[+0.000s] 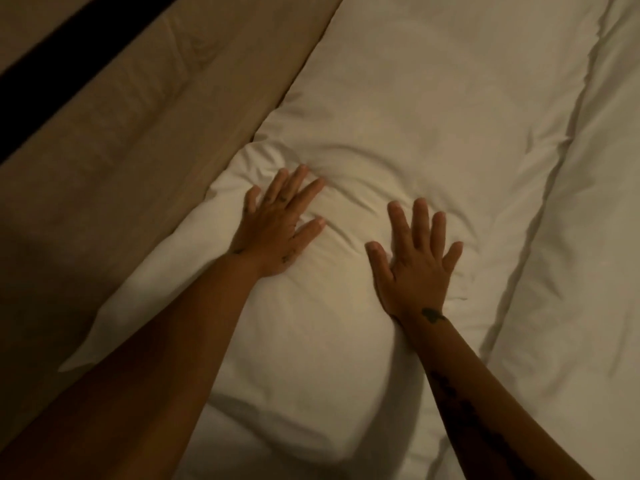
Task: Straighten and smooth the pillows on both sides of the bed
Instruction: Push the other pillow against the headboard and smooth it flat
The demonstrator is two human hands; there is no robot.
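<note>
A white pillow (311, 323) lies along the head of the bed, running from the bottom centre toward the upper right. My left hand (277, 223) rests flat on its upper left part, fingers spread, palm down. My right hand (414, 261) presses flat on the pillow's middle, fingers apart. Creases fan out in the fabric between and above both hands. A second white pillow (450, 81) lies farther along, above the first. Neither hand holds anything.
A tan padded headboard (121, 150) runs diagonally along the left, with a dark strip (52, 64) at the top left corner. A white duvet (588, 254) with a long fold covers the bed on the right.
</note>
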